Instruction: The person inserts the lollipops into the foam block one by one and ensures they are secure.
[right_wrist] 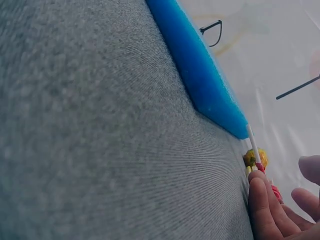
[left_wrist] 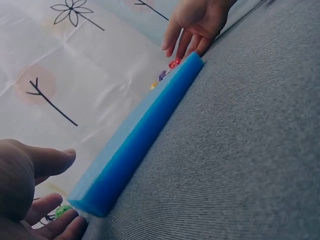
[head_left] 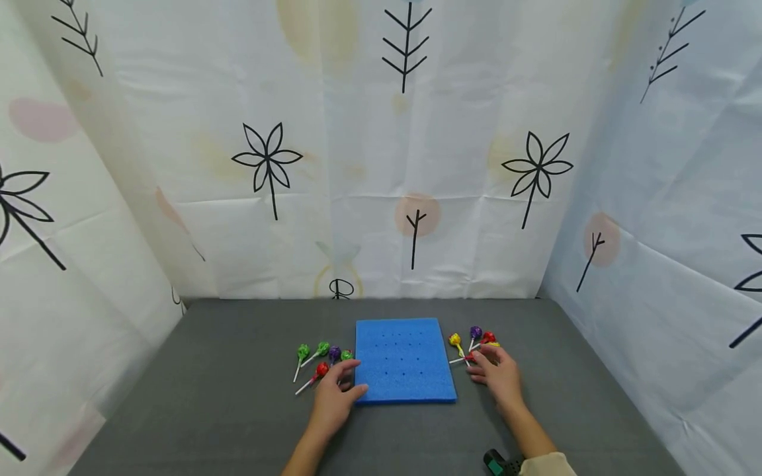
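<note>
Resting my left hand (head_left: pixel 335 395) against the near left corner of the blue foam board (head_left: pixel 405 360), I have its fingers relaxed and holding nothing. My right hand (head_left: pixel 499 374) lies on the lollipops (head_left: pixel 473 344) just right of the board, fingertips on a white stick; whether they actually pinch it I cannot tell. Every hole in the board looks empty (I judge nothing has been planted yet), so all the sweets remain on the cloth: one cluster on the right, another cluster (head_left: pixel 321 356) on the left by my thumb. The board is a soft, square-edged slab with rows of small punched holes. The lollipops are round, glossy-wrapped heads on thin sticks. Beneath lies grey, finely ribbed fabric (head_left: pixel 208 396).
</note>
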Demonstrator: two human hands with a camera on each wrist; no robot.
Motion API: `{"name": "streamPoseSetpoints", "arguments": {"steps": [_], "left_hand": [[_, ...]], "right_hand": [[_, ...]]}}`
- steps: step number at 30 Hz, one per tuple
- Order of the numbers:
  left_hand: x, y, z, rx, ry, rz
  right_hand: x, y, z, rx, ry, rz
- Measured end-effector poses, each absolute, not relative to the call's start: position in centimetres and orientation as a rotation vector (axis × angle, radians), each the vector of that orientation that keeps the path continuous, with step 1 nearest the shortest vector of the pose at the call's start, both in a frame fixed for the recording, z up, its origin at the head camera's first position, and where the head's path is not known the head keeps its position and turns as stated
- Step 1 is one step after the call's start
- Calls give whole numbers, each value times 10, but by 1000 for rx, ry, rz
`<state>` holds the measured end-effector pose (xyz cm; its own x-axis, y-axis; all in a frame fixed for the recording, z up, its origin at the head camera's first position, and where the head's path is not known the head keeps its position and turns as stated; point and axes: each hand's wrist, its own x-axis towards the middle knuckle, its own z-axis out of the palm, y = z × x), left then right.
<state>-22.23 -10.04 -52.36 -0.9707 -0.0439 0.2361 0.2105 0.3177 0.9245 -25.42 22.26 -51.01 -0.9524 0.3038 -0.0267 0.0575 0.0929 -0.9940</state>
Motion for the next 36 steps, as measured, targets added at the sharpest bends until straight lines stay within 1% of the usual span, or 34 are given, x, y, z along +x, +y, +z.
{"name": "streamPoseSetpoints", "arguments": {"steps": [7, 15, 29, 36], "left_hand": [[-226, -102, -524, -89, -2489, -1663], [-224, -104, -524, -192, -2551, -1507], [-223, -106, -525, -240, -2559, -1476], [-222, -106, -527, -204, -2543, -1480]], "right_hand": [[-260, 222, -510, -374, -2230, 1939], [-262, 222, -511, -406, -2281, 1890], [-265, 219, -512, -434, -2347, 1800], [-266, 220, -514, -424, -2346, 1785]]}}
